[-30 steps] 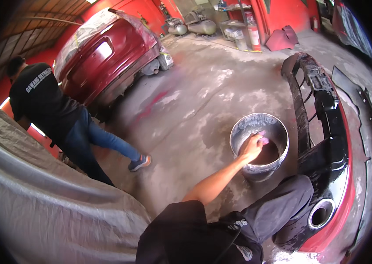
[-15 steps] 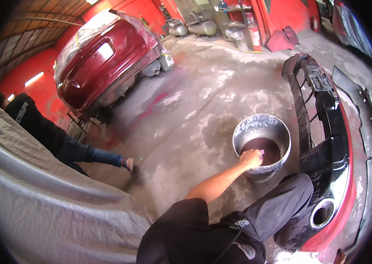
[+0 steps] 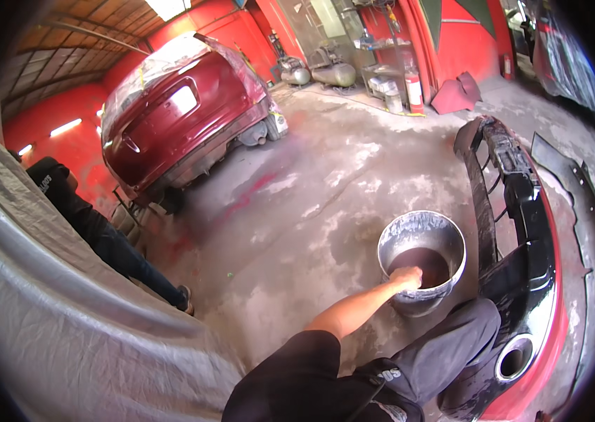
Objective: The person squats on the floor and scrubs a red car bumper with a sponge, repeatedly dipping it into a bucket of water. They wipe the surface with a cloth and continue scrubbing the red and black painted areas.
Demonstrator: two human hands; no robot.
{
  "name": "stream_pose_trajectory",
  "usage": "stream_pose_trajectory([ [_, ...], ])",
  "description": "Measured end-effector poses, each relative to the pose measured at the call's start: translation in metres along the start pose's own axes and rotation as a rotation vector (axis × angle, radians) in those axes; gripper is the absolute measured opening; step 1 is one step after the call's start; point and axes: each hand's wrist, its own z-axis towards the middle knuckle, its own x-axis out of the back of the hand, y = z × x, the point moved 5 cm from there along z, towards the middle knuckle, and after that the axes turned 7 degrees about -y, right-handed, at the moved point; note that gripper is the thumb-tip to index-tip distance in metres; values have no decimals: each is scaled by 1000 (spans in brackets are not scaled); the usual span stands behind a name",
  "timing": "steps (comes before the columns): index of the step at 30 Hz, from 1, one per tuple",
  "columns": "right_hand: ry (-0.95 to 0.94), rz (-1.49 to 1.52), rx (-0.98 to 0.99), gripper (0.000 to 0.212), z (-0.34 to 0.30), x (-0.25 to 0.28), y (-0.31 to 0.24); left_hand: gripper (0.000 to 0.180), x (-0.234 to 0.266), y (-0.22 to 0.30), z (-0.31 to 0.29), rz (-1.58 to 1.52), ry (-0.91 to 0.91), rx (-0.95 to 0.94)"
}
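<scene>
My left hand (image 3: 407, 278) reaches over the near rim of a grey, paint-stained bucket (image 3: 390, 247). Dark murky water (image 3: 430, 261) lies inside it. The fingers are curled closed just above or at the water; whatever they hold is hidden by the hand. Right beside my bent leg (image 3: 445, 330) in dark trousers lies a car bumper (image 3: 547, 239), black on the side facing me and red along its outer edge, with a round silver-rimmed opening (image 3: 515, 357) at its near end. I do not see my right hand.
A dark red car (image 3: 185, 119), partly covered in plastic, stands at the back left. A co-worker (image 3: 86, 211) is behind the grey cover (image 3: 86, 316) at left. Compressor tanks (image 3: 333, 74), a fire extinguisher (image 3: 413, 91) and a red panel (image 3: 456, 93) sit at the back; trim strips (image 3: 572, 183) lie right.
My left hand has dipped a little deeper into the bucket; the pinkish bit seen at its fingers is now hidden. The co-worker's outstretched leg has come down and back. The view has tilted up slightly.
</scene>
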Motion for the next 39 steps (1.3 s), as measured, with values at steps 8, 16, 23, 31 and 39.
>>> stream_pose_trajectory([
  [8,-8,-30,11,56,1,11,-1,34,-5,-4,2,13,99,-71],
  [16,6,-84,17,55,-12,55,-1,27,-18,-29,17,-76,163,-33],
  [23,92,-192,-40,54,-45,146,37,31,-17,-36,24,-55,186,-27],
  [31,214,-344,-155,53,-123,302,119,25,-16,-28,26,-71,8,-96],
  [39,298,-464,-276,52,-212,414,179,48,-25,-8,40,7,-100,-162],
])
